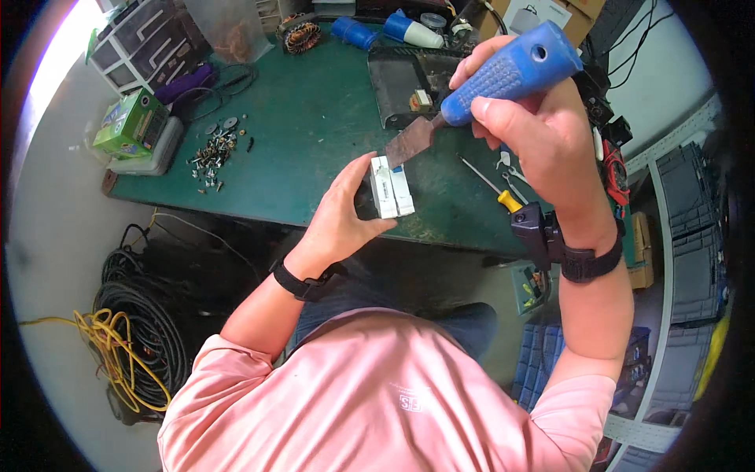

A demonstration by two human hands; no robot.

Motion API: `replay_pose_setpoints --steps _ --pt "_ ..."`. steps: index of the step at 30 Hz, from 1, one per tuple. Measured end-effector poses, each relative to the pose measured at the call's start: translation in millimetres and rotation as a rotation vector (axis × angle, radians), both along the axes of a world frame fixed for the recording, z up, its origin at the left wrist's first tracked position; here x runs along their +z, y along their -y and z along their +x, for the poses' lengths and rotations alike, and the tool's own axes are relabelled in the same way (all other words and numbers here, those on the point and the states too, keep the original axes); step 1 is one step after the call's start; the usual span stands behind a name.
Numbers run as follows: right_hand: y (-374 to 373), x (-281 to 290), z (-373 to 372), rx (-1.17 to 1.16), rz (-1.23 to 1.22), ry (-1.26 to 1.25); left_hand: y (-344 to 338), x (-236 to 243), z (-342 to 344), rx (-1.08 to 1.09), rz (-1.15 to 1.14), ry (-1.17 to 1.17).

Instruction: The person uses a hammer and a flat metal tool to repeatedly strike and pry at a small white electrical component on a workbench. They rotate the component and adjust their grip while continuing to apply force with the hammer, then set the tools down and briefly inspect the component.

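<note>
My left hand (336, 212) grips a small white box-like block (384, 193) with a lengthwise split, at the near edge of the green workbench (307, 126). Thumb and fingers hold it from its left side and ends. In my right hand (543, 138), raised above the bench, is a scraper (507, 75) with a thick blue handle and a flat, rusty blade. The blade slants down to the left, and its end is at the block's far end; whether it touches or enters the split I cannot tell.
Loose screws and washers (214, 157) lie left on the bench, near a green box (131, 126) and a drawer unit (145, 47). A black casing (401, 79) stands behind the block. A yellow-handled screwdriver (510, 201) lies right. Coiled black cable (138, 307) is on the floor.
</note>
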State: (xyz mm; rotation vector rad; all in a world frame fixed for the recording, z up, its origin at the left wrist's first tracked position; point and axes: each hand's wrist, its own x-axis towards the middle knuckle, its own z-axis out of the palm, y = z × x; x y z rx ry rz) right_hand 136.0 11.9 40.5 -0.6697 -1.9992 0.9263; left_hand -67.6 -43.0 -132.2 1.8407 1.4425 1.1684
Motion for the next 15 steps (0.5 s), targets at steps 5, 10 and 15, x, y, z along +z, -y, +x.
replay_pose_setpoints --steps 5,10,15 --pt "1.9 0.5 -3.9 0.006 -0.062 -0.032 -0.4 2.2 -1.2 -0.005 0.010 -0.016" --pt "3.5 -0.3 -5.9 -0.006 -0.059 -0.022 -2.5 3.1 -2.4 -0.018 0.003 -0.006" --pt "-0.5 6.1 -15.3 -0.055 0.126 0.131 -4.1 5.0 -5.3 -0.017 0.001 -0.052"
